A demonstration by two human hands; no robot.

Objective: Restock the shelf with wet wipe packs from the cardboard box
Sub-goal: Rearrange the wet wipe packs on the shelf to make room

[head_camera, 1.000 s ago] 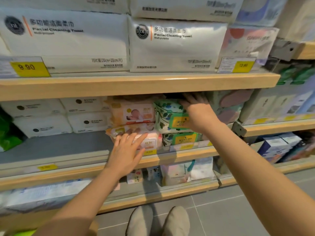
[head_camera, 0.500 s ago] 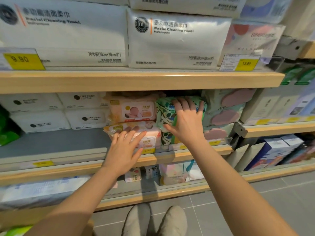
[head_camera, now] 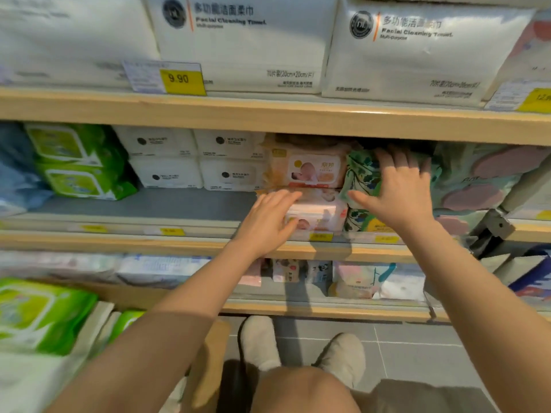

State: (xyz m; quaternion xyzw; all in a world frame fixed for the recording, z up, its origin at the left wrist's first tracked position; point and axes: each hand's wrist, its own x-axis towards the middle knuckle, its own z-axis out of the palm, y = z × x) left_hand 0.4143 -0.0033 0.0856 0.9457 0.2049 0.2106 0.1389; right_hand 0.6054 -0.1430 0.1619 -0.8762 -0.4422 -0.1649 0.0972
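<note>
Here, both flat: left hand on pink pack, right hand on green pack

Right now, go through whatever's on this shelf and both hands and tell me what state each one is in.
Left hand: open, fingers flat on the lower pink pack.
Right hand: open, spread against the upper green leaf pack.
Upper pink pack: stacked on the lower one, label facing out.
Lower green leaf pack: under the upper one, partly hidden.
White packs: stacked in two rows, set back.
Shelf: bare grey patch in front of the white packs.
</note>
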